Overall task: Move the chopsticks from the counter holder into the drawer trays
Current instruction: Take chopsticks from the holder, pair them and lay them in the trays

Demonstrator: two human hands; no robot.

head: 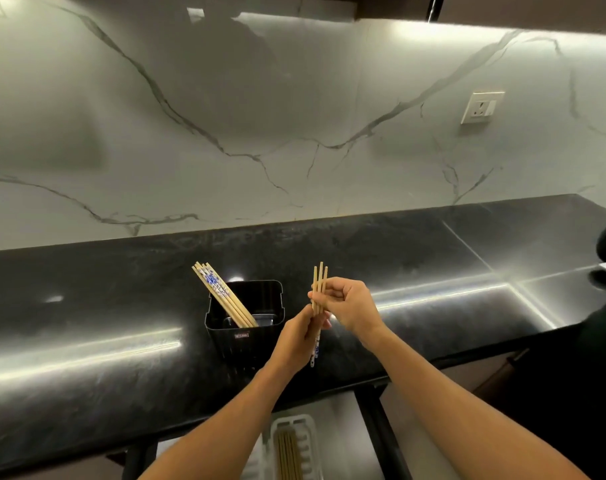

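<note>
Just right of the holder (245, 336), left hand (298, 337) and right hand (350, 303) pinch chopsticks (319, 287) held upright; the tray (311, 443) lies below the holder, nearer the person.

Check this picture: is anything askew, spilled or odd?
Nothing is spilled or broken. The chopsticks in the holder lean left, patterned ends up; the held chopsticks show a patterned end down, the opposite way.

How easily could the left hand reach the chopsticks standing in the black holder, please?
Probably not right away: the left hand grips the held chopsticks together with the right hand. Once freed, likely yes; the holder chopsticks lean out of the open holder close by, nothing between.
</note>
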